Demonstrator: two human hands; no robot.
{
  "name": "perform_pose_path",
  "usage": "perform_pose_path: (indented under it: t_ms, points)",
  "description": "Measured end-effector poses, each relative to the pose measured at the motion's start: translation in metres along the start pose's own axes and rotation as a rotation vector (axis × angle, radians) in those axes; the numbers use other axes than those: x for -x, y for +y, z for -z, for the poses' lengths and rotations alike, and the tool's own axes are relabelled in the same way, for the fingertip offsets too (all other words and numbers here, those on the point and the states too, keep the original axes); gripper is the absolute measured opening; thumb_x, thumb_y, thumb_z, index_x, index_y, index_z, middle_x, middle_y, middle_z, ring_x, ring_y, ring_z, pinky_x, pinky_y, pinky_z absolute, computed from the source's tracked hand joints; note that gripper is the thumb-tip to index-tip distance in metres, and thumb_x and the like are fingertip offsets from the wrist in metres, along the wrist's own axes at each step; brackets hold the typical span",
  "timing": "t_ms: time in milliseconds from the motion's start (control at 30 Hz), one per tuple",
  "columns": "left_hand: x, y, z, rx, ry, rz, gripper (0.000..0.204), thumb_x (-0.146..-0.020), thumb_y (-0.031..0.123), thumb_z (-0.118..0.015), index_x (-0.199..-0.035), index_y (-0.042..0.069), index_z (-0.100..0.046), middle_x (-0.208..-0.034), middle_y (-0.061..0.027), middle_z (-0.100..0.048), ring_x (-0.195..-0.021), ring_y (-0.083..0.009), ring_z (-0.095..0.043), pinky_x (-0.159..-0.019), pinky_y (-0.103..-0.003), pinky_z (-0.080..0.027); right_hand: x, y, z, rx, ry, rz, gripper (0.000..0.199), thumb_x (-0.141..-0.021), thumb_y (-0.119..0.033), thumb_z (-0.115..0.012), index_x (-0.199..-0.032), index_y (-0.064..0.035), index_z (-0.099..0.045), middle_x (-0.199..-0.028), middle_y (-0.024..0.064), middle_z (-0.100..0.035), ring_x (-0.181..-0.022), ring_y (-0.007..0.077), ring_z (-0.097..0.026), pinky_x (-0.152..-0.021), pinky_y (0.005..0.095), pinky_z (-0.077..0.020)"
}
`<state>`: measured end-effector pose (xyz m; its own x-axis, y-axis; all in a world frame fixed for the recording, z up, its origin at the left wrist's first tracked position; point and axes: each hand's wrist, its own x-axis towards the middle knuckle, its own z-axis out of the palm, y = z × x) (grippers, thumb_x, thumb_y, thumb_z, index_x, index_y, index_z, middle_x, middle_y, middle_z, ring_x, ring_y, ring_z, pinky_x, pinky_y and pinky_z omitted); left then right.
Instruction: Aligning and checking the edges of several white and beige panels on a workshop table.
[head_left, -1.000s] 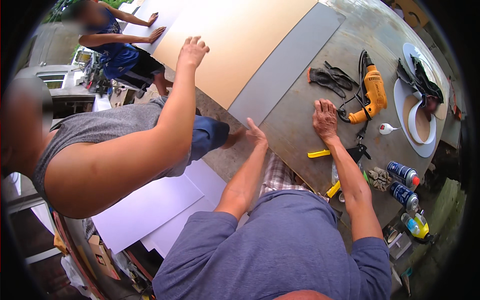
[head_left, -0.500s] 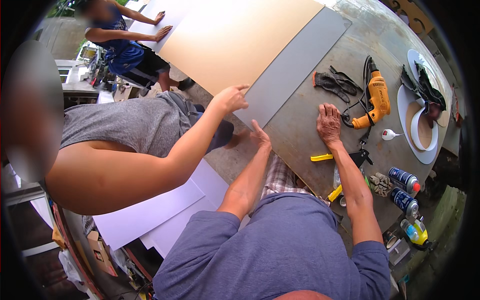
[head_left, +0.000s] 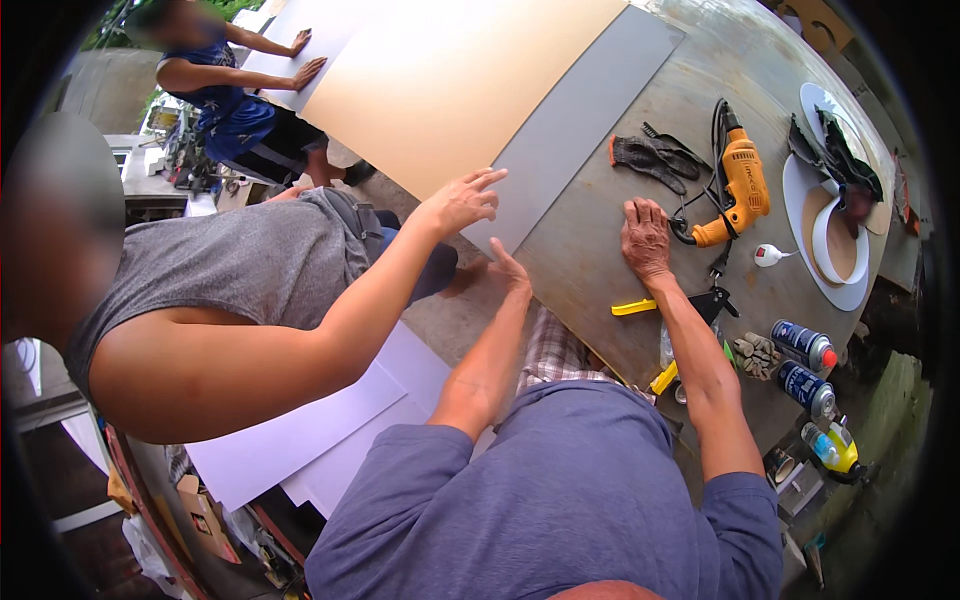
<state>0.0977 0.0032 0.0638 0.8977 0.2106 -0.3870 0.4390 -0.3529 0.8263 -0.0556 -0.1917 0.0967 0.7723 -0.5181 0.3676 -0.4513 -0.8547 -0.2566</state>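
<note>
My left hand [head_left: 507, 270] rests on the near corner of a grey sheet [head_left: 590, 105] lying on a metal table [head_left: 720, 60]. A large cream board [head_left: 460, 80] lies over the grey sheet. My right hand [head_left: 646, 238] lies flat and spread on the bare table, beside an orange power drill [head_left: 738, 185]. A person in a grey top at my left reaches a hand [head_left: 462, 200] onto the sheet's edge. A second person in blue [head_left: 225, 100] presses both hands on the far end of the sheets.
Black gloves [head_left: 650, 155] lie by the drill. A yellow cutter [head_left: 635, 307], spray cans [head_left: 805, 345] and a yellow bottle [head_left: 838, 447] sit near the table's right edge. White rings [head_left: 835, 245] lie farther right. White sheets [head_left: 300, 435] are stacked low on the left.
The grey-clad person's arm has swung down from the cream board toward me and now touches the grey sheet's edge near my left hand. My hands have stayed in place.
</note>
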Motion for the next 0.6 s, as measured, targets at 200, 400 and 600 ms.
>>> perform_pose_path:
  t_ms: [200,400,600]
  points:
    - [-0.0039,-0.001,-0.002,-0.094,0.021,0.001,0.081,-0.086,0.064,-0.048,-0.102,-0.015,-0.062,-0.097,-0.0293,-0.065,-0.09,-0.0347,-0.064,-0.08,-0.042,-0.048,-0.0002,0.0007,0.0017,-0.003,0.006,0.005,0.042,-0.075,-0.01,-0.059,-0.115,-0.0047,-0.05,-0.113,0.0117,-0.047,-0.112,0.0285,-0.045,-0.098,0.04,-0.0355]
    - [-0.0013,-0.0015,-0.0016,0.005,0.029,-0.042,0.084,-0.085,0.066,-0.047,-0.104,-0.015,-0.062,-0.099,-0.0291,-0.064,-0.092,-0.0381,-0.063,-0.081,-0.044,-0.047,-0.0004,0.0001,0.0013,0.002,0.008,0.011,0.04,-0.075,-0.01,-0.059,-0.114,-0.0047,-0.05,-0.113,0.0115,-0.047,-0.112,0.0282,-0.045,-0.098,0.0397,-0.0358]
    - [-0.0042,-0.0036,-0.0034,-0.05,0.07,-0.008,0.084,-0.086,0.065,-0.046,-0.095,-0.016,-0.063,-0.094,-0.0308,-0.064,-0.087,-0.0395,-0.063,-0.079,-0.045,-0.046,0.0001,0.0015,-0.0013,0.001,0.008,0.014,0.04,-0.076,-0.01,-0.059,-0.114,-0.005,-0.05,-0.112,0.0115,-0.047,-0.112,0.0284,-0.045,-0.097,0.0399,-0.0357]
